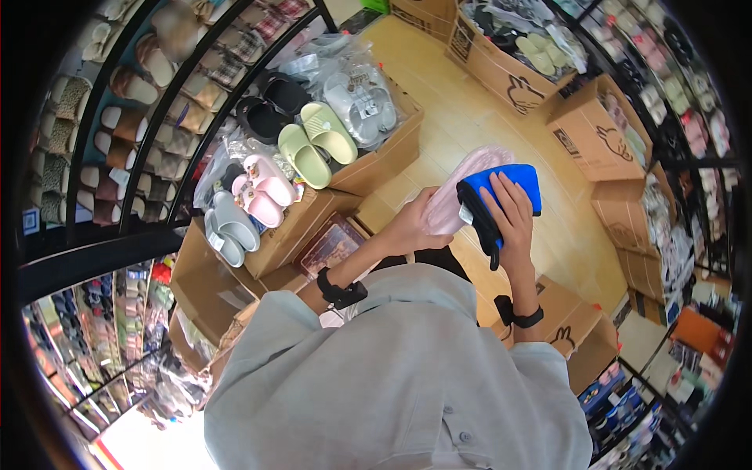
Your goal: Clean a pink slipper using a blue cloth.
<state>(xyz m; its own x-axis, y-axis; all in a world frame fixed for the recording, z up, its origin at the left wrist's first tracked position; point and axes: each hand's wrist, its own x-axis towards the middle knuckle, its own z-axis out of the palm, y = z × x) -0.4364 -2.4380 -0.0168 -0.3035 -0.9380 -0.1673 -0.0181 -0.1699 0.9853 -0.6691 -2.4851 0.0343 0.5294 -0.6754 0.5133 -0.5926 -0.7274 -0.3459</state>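
My left hand (418,222) grips one end of a pale pink slipper (470,170), raised in front of my body over the floor. Its patterned, glossy surface faces partly up. My right hand (510,214) holds a blue cloth item (523,182) with black edging, a white tag and a black loop hanging down. The cloth lies over the slipper's right side and hides part of it. Whether the cloth is a folded towel or a mitt cannot be told. A dark band with a small device circles each of my wrists.
Left of me, cardboard boxes (382,158) bear green slippers (317,144), pink slippers (264,191), grey slippers (232,229) and black ones in or beside plastic bags. Slipper racks (147,117) curve along the left. More cartons (599,141) line the right, and one (564,323) stands by my right elbow.
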